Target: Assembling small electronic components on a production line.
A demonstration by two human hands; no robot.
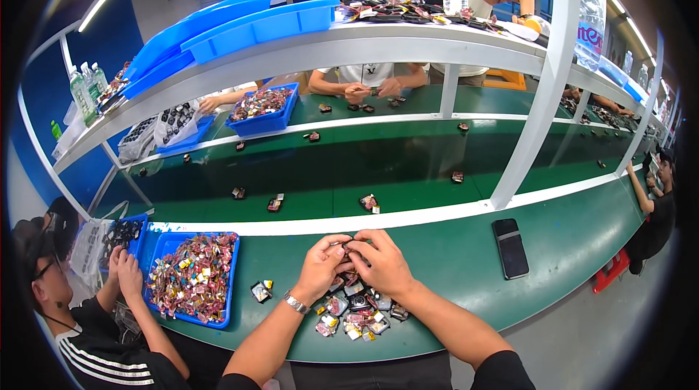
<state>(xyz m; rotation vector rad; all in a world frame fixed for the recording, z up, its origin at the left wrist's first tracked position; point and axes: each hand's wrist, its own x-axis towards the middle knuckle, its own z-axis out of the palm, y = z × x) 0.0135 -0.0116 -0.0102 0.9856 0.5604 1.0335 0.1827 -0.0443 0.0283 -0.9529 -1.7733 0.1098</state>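
Red-and-yellow parts, green tabletop, blue tray, white-striped shirt

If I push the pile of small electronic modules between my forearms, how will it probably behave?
The pile of electronic modules would probably spread rather than move as one block, since its pieces lie loosely overlapped. Single pieces look unlikely to roll, being flat and squarish. They may slide quite easily, as the green tabletop looks smooth.

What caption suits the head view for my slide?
Left hand and right hand meet at a pile of small parts on a green table, between a blue tray and a phone.
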